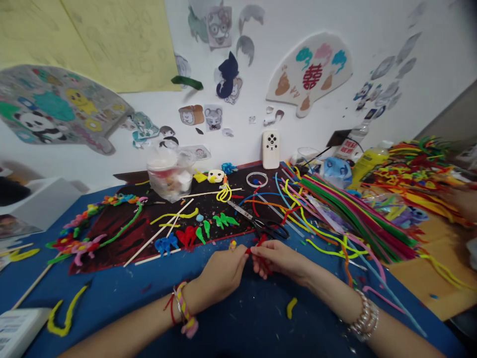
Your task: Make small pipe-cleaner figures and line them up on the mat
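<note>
Because the red pipe cleaner (260,242) is light, soft and bendy, the left hand (219,277) and right hand (279,261) hold it close at lower centre of the frame, fingers (257,261) pinched tight on it above the blue desk (112,291).

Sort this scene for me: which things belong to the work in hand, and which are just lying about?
In hand: left hand, right hand, red pipe cleaner pinched between them.

Lying about: scissors, green pipe cleaners, yellow bottle, plastic tub.
</note>
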A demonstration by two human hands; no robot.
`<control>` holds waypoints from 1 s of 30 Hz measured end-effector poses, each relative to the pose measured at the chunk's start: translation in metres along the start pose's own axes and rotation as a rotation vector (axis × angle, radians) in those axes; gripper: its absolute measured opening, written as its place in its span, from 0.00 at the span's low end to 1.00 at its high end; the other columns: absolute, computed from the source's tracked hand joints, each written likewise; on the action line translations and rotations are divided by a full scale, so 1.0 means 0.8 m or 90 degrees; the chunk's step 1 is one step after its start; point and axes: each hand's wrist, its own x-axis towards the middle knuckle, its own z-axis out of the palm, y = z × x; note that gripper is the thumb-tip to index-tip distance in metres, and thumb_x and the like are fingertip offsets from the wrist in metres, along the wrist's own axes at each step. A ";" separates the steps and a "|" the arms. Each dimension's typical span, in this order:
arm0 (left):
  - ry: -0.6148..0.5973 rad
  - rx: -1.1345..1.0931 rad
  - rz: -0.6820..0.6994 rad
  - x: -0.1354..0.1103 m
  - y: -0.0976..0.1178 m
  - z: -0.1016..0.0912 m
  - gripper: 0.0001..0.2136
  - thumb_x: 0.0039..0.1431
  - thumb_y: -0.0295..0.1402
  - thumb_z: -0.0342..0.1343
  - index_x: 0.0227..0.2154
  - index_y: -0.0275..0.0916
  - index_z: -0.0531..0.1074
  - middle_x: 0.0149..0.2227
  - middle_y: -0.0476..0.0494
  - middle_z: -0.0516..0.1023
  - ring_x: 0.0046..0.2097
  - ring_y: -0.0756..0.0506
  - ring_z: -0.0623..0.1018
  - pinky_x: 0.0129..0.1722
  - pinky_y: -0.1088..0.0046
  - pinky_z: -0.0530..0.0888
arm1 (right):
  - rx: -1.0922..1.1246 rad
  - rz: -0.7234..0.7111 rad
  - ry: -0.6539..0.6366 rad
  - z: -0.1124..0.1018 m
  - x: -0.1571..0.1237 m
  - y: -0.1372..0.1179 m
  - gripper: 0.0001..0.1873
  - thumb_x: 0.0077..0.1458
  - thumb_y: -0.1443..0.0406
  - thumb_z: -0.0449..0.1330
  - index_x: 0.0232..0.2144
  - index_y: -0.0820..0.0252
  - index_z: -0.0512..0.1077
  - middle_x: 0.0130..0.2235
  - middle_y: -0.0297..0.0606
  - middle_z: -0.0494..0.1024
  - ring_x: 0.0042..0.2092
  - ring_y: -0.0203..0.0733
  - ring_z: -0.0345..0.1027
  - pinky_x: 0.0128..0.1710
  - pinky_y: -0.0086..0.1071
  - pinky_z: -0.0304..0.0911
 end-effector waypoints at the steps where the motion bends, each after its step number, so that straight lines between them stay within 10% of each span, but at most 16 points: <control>1: -0.003 0.022 0.012 0.000 0.000 0.000 0.11 0.64 0.31 0.34 0.33 0.38 0.61 0.26 0.47 0.71 0.27 0.48 0.72 0.25 0.75 0.62 | 0.013 0.005 -0.009 -0.001 0.000 -0.001 0.18 0.45 0.54 0.62 0.22 0.66 0.67 0.21 0.35 0.74 0.20 0.30 0.65 0.22 0.26 0.60; 10: -0.002 0.136 0.091 -0.003 -0.002 0.007 0.07 0.60 0.26 0.38 0.33 0.38 0.60 0.28 0.46 0.71 0.28 0.46 0.72 0.24 0.73 0.65 | 0.002 0.009 -0.099 -0.009 -0.006 -0.005 0.10 0.48 0.61 0.59 0.28 0.62 0.64 0.24 0.34 0.74 0.22 0.30 0.64 0.24 0.26 0.59; 15: 0.005 0.189 0.118 -0.002 0.000 0.004 0.05 0.60 0.26 0.39 0.33 0.39 0.60 0.28 0.46 0.70 0.27 0.45 0.71 0.24 0.72 0.65 | -0.017 0.056 -0.077 -0.008 -0.009 -0.006 0.03 0.49 0.65 0.53 0.27 0.59 0.62 0.15 0.21 0.57 0.15 0.24 0.45 0.16 0.21 0.44; 30: 0.121 0.299 0.116 -0.002 -0.004 0.008 0.06 0.58 0.24 0.42 0.30 0.38 0.61 0.24 0.46 0.68 0.25 0.46 0.70 0.22 0.72 0.63 | -0.049 -0.093 -0.021 -0.002 -0.002 0.006 0.16 0.47 0.55 0.61 0.31 0.61 0.65 0.15 0.20 0.54 0.15 0.25 0.43 0.15 0.24 0.40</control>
